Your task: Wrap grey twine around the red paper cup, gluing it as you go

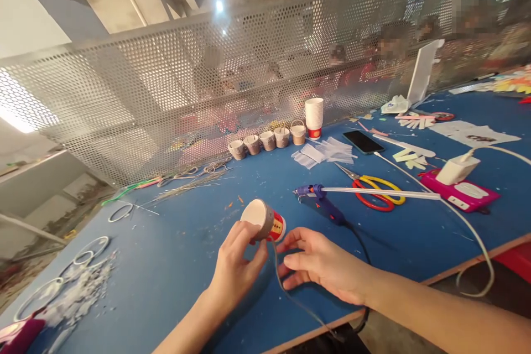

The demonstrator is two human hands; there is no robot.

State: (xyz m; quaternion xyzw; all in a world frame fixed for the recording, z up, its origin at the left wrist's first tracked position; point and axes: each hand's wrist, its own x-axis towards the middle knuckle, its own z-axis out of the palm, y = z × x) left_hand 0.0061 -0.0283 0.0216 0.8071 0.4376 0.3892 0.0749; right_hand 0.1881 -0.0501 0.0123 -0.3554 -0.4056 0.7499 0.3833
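My left hand [236, 268] grips a small paper cup [265, 221] on its side, white bottom facing me, with a grey band and red print. A thin grey strip [286, 287] hangs from the cup down over the table edge. My right hand [321, 263] rests just right of the cup, fingers curled toward the strip, touching the cup's rim end. A blue glue gun [321, 204] with a long white glue stick [381, 192] lies on the blue table [174, 243] just beyond my hands.
Red and yellow scissors [375, 191], a black phone [363, 142], a pink power bank with a white charger [460, 185], a stack of paper cups [314, 117], a row of small finished cups [267, 141], white paper pieces [323, 152], wire rings [89, 249] at left. A perforated metal screen [166, 94] stands behind; people sit beyond it.
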